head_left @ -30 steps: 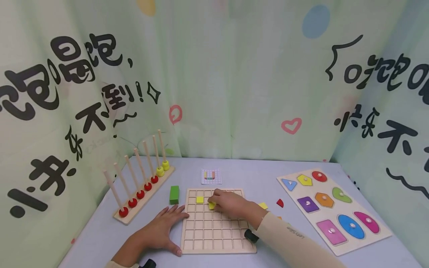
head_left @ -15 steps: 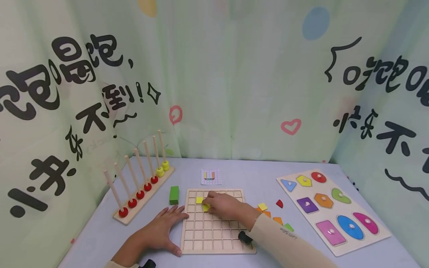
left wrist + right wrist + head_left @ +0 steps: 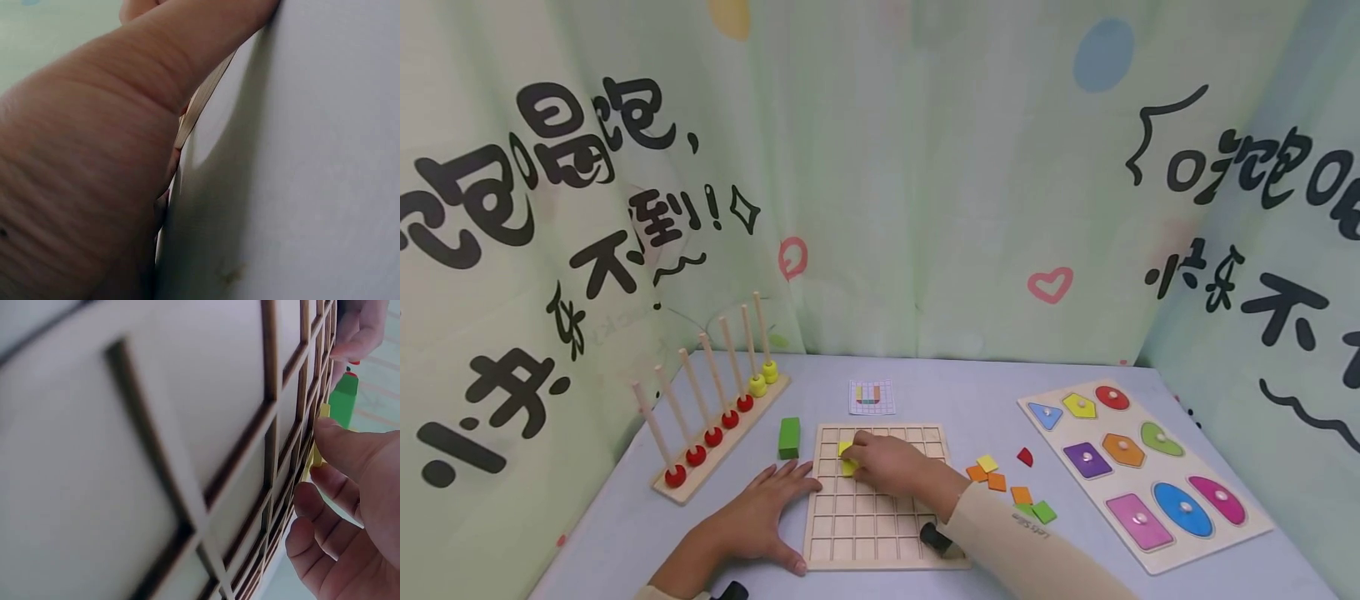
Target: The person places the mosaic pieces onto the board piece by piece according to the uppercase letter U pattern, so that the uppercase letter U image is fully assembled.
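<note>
My right hand is over the upper left part of a wooden grid board. Between its thumb and index finger it pinches a yellow square tile; the right wrist view shows the pinch from the side. Another yellow tile lies in the grid just beyond, partly covered by the fingers. My left hand rests on the table with fingers spread, fingertips and thumb touching the board's left edge. In the left wrist view that hand hides most of the board.
Loose yellow, orange and green tiles and a red wedge lie right of the board. A pattern card is behind it. Left are a green block and a peg stand with beads; far right, a shape puzzle.
My right hand has moved left across the board with the yellow tile, a column or so over. The loose tiles at the right now show fully. My left hand stays where it was.
</note>
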Available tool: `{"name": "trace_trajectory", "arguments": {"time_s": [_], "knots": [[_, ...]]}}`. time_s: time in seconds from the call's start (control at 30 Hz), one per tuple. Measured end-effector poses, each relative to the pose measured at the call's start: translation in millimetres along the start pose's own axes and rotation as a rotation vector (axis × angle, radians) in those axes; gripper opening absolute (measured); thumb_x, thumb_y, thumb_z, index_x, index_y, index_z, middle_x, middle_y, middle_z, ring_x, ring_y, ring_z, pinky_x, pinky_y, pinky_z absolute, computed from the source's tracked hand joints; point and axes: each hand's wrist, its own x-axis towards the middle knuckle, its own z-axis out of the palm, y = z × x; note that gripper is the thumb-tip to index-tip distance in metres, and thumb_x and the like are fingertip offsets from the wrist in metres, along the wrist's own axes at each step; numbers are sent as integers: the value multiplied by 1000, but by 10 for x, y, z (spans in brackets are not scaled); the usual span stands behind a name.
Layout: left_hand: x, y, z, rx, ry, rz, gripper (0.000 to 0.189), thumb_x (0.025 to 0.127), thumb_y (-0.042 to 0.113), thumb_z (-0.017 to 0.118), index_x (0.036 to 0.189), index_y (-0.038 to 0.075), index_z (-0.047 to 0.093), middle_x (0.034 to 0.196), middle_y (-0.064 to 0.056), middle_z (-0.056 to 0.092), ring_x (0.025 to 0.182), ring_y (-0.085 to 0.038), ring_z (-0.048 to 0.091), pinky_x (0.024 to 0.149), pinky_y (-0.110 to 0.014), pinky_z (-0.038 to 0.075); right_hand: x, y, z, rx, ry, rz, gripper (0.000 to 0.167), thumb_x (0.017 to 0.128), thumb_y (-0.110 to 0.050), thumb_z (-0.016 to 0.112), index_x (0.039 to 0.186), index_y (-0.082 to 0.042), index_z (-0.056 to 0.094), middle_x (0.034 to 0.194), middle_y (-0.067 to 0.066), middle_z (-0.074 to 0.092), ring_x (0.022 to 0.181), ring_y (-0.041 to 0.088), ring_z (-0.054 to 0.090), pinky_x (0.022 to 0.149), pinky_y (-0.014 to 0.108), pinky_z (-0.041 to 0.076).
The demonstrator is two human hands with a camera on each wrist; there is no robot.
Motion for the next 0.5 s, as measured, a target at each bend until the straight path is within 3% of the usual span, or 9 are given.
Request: {"name": "trace_trajectory", "arguments": {"time_s": [0.5], "knots": [[-9,3,14,7,3,2,107,49,85,69,139,30,49,157,-4,29,146,-31,18,114,-57,11,50,-40,22,-4,11,40,31,96,-25,64,126,-19,64,102,-8,52,76,3,52,72,21,49]]}}
